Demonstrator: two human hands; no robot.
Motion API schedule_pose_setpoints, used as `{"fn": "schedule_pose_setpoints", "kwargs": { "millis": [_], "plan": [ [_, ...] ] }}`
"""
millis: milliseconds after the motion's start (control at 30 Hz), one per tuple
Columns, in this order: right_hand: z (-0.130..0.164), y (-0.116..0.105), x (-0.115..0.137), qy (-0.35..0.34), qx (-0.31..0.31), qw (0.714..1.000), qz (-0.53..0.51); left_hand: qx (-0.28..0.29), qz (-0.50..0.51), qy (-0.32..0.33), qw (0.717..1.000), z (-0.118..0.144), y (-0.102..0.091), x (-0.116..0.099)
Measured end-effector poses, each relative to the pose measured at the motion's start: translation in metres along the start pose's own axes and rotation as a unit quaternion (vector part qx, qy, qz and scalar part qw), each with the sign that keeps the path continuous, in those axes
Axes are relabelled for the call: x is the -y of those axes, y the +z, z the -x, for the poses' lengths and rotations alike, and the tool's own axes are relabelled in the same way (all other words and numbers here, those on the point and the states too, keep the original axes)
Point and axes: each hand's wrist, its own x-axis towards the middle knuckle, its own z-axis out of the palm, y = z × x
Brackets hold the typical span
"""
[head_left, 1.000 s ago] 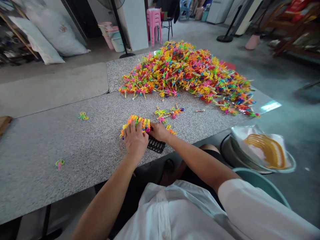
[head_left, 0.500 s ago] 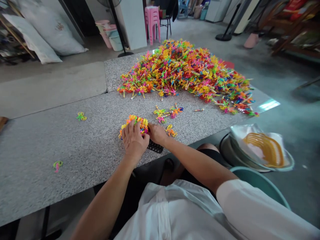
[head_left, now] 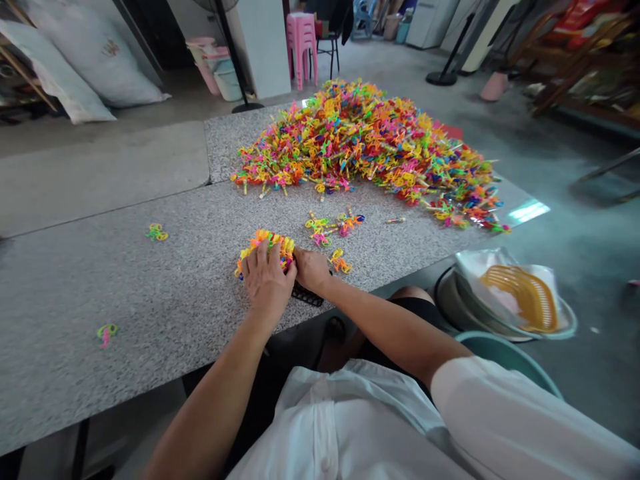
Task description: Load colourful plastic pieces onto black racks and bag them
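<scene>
No readable writing anywhere. On the speckled grey stone desk point(head_left: 150, 280), our left hand point(head_left: 267, 280) presses flat on a bunch of neon plastic pieces point(head_left: 265, 248) over a black plastic grid tray point(head_left: 306, 294); our right hand point(head_left: 311, 268) grips the bunch's right end, fingers clenched. Big multicoloured plastic heap point(head_left: 370, 143) beyond the tray; concrete floor point(head_left: 575, 200) right of it.

Left hand point(head_left: 267, 280) palm-down with fingers spread, right hand point(head_left: 311, 269) curled close beside it, both forearms extended forward
</scene>
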Motion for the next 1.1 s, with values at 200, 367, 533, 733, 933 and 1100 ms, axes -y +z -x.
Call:
{"fn": "schedule_pose_setpoints", "kwargs": {
  "millis": [200,367,533,733,933,1100],
  "plan": [
    [-0.001,0.001,0.008,0.015,0.014,1.000,0.009,-0.009,-0.024,0.012,1.000,-0.002,-0.001,-0.001],
    [-0.009,-0.023,0.005,-0.025,0.078,0.996,0.046,-0.024,-0.042,0.028,0.998,-0.002,-0.002,0.000],
    [-0.058,-0.078,-0.037,-0.005,0.052,0.995,0.088,-0.046,-0.043,0.041,0.997,-0.001,0.003,0.003],
    [-0.121,-0.095,-0.087,-0.066,0.093,0.976,0.184,-0.045,-0.021,0.039,0.998,-0.001,0.005,0.006],
    [-0.112,-0.092,-0.119,-0.083,0.069,0.971,0.211,-0.040,0.051,0.077,0.995,0.003,-0.004,0.031],
    [-0.068,-0.097,-0.128,-0.051,-0.027,0.985,0.164,-0.061,0.099,0.109,0.987,0.013,-0.013,0.076]
  ]
}}
